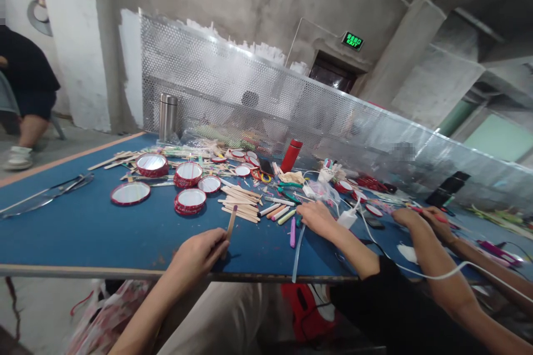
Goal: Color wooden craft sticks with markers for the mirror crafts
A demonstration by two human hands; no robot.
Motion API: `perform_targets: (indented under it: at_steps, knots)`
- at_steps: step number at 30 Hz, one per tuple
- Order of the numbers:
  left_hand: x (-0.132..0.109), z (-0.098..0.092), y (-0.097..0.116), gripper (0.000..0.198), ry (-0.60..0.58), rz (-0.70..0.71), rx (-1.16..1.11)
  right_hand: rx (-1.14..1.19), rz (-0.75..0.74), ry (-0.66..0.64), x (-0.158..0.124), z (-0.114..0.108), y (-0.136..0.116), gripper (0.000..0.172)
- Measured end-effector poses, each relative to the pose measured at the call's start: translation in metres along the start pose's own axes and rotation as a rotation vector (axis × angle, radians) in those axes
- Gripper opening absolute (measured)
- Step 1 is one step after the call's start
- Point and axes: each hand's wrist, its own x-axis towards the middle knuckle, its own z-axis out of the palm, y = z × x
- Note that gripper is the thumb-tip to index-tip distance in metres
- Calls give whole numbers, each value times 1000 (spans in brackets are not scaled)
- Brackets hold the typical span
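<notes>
Our left hand [195,258] is closed around the lower end of a wooden craft stick [230,222], which rises upright from the near edge of the blue desk [83,233]. We judge the stick light, stiff and easily snapped, so it is best held low between thumb and fingers, as it is now. Our right hand [318,217] lies loosely open, palm down, on the desk, gripping nothing that we can see, its fingertips beside coloured markers [280,212] and a white charger [347,217]. Just beyond lies a pile of wooden sticks [240,199], then the red-rimmed round mirrors [189,199]. Farther back stand a red bottle [291,155] and a steel flask [168,116]. To our right, a co-worker's hand [437,221] holds a red pen.
</notes>
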Motion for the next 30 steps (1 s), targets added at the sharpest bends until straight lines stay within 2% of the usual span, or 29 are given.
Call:
perform_targets:
  at_steps: [4, 7, 11, 14, 17, 20, 23, 27, 30]
  knots:
    - [0, -1, 2, 26, 0, -7, 4, 89, -57, 10, 14, -2, -5, 18]
    - [0, -1, 3, 25, -3, -16, -2, 244, -52, 91, 19, -3, -4, 15]
    - [-1, -3, 5, 25, -10, -28, 9, 576, 59, 316, 15, -10, -1, 4]
    - [0, -4, 6, 25, -35, -36, 11, 897, 197, 510, 5, -18, -10, 19]
    - [0, -4, 6, 24, -43, -46, 24, 1220, 277, 638, -6, -27, -33, 25]
    - [0, -5, 7, 23, -29, -57, 49, 1483, 294, 715, -15, -36, -61, 26]
    - [-1, -6, 9, 22, -16, -52, 44, 1681, 284, 751, -22, -46, -90, 28]
    - [-3, -7, 11, 21, 15, -46, 40, 2103, 324, 792, -33, -56, -132, 37]
    - [-4, -7, 11, 22, 33, -29, 30, 2196, 360, 915, -39, -56, -164, 33]
